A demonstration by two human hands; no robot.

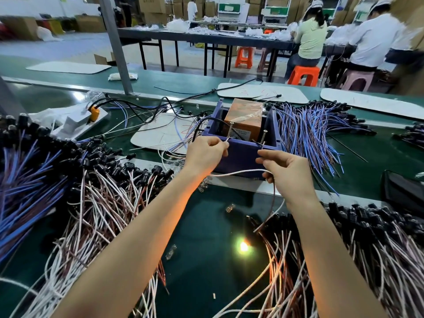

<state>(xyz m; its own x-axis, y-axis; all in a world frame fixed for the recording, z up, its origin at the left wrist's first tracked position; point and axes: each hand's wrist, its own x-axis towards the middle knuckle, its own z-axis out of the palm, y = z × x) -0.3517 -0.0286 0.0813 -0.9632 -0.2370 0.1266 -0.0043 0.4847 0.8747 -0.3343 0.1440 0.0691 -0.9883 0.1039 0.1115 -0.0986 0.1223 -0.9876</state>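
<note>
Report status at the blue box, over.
Left hand pinches wire end at left screw. Right hand grips white wire near right screw. Bulb glowing. Nothing in the way.

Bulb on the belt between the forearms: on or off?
On. The bulb glows bright yellow-white. The left hand and the right hand hold wires at the blue box.

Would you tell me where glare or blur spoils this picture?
Head view: a lit bulb flares on the green belt and tints the left forearm orange; the seated workers at top right are smeared; the wide lens bows the belt's edges.
</note>
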